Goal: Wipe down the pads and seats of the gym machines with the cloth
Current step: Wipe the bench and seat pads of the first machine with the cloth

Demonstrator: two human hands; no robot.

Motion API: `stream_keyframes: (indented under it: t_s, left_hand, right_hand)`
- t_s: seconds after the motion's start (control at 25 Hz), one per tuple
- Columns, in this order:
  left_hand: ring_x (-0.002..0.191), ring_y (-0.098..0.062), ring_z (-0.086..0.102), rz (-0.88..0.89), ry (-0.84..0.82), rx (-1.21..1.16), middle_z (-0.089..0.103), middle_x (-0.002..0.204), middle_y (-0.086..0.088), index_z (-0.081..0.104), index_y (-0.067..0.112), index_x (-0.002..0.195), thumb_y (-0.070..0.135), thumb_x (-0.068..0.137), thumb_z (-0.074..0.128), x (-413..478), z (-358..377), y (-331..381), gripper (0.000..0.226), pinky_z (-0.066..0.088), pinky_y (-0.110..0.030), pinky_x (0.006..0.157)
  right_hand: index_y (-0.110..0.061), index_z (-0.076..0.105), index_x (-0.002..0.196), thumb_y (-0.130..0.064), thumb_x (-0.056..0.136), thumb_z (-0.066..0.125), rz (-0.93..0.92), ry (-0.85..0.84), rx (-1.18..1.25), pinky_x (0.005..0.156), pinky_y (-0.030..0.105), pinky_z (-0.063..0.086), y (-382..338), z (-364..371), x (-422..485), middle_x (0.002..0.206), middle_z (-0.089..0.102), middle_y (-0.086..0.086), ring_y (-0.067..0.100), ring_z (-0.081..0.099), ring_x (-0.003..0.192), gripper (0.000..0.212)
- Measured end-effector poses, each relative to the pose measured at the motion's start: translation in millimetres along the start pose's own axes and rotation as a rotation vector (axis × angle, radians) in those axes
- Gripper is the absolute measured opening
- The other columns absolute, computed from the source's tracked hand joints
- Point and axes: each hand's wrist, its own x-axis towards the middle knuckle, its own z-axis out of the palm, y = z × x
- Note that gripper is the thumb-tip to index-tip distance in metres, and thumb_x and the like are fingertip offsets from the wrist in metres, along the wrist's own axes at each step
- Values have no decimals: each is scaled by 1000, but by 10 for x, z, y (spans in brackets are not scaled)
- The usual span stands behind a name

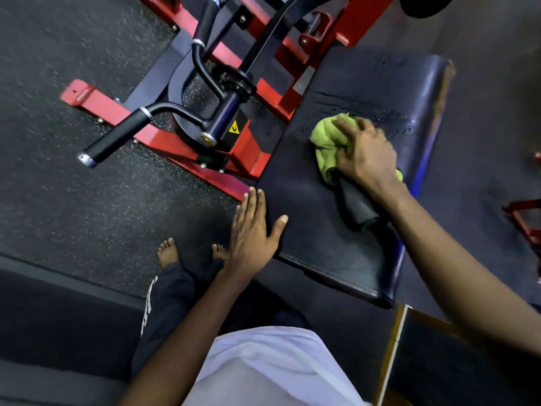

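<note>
A black padded seat (316, 218) of a red-framed gym machine fills the middle right. Wet streaks show on its far part. My right hand (363, 153) presses a bunched lime-green cloth (329, 142) onto the pad, fingers curled over it; a dark piece of fabric (358, 206) trails from under the hand. My left hand (254, 230) lies flat with straight fingers at the pad's near left edge, thumb on the pad.
The red machine frame (246, 153) with black curved handles (117, 142) stands left of the pad. Speckled black rubber floor (87, 200) surrounds it. My bare feet (168, 253) stand below the left hand. Another red frame part (524, 218) is at the right edge.
</note>
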Motion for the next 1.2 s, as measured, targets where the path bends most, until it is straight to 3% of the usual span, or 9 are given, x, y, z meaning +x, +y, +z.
stream_keyframes:
  t_s: [0.16, 0.32, 0.48, 0.6, 0.72, 0.88, 1.08, 1.2]
  left_hand:
    - [155, -20, 7, -14, 23, 44, 10, 168, -7, 16, 11, 160, 69, 92, 24, 5, 10, -12, 89, 2, -32, 123]
    - [154, -18, 8, -63, 2, 22, 9, 168, -3, 16, 14, 160, 66, 95, 34, 12, -20, 42, 85, 5, -34, 123]
    - [154, -19, 11, -164, 29, -68, 15, 166, -8, 23, 7, 158, 54, 98, 52, 122, -46, 196, 81, 5, -30, 124]
    - [154, -20, 8, -164, 26, -28, 13, 167, -10, 19, 4, 158, 54, 96, 55, 158, -17, 227, 87, 4, -30, 124]
    - [154, -18, 7, -212, 48, -27, 12, 167, -8, 18, 7, 159, 57, 93, 57, 183, 11, 311, 91, 6, -34, 126]
    - [154, -15, 10, -278, 80, -37, 15, 167, -4, 19, 9, 159, 62, 89, 60, 284, 46, 384, 96, 9, -35, 126]
    - [151, -14, 20, -280, 125, -64, 25, 164, -3, 27, 10, 157, 71, 80, 57, 249, 59, 360, 102, 17, -33, 124]
    - [148, -15, 30, -290, 155, -93, 31, 162, -3, 30, 12, 156, 65, 82, 64, 246, 61, 397, 97, 23, -33, 122]
  right_hand:
    - [-28, 47, 146, -52, 83, 68, -162, -24, -108, 87, 50, 52, -470, 228, -282, 152, 43, 10, 41, 55, 115, 70]
    - [-31, 40, 151, -33, 84, 71, -232, -87, -114, 91, 52, 49, -422, 177, -191, 156, 35, 7, 39, 50, 121, 74]
    - [-37, 46, 148, -28, 82, 74, -195, -107, -87, 97, 52, 47, 119, -53, 195, 152, 41, 5, 38, 48, 124, 72]
    - [-34, 48, 146, -26, 82, 70, -146, -74, -75, 92, 50, 48, 123, -92, 192, 152, 41, 8, 40, 52, 119, 68]
    - [-33, 46, 146, -26, 85, 66, -289, -105, -72, 87, 46, 52, -70, -45, -137, 155, 38, 9, 37, 55, 117, 65]
    - [-40, 46, 147, -31, 86, 68, -492, -90, 19, 94, 44, 49, 146, -82, -339, 154, 39, -2, 31, 51, 124, 66]
    - [-39, 53, 142, -31, 81, 74, -263, -61, 98, 95, 50, 50, 910, -345, 319, 143, 50, 4, 37, 55, 120, 66]
    - [-34, 55, 140, -30, 79, 72, -240, -20, 66, 88, 48, 52, 858, -276, 247, 146, 49, 7, 40, 59, 112, 64]
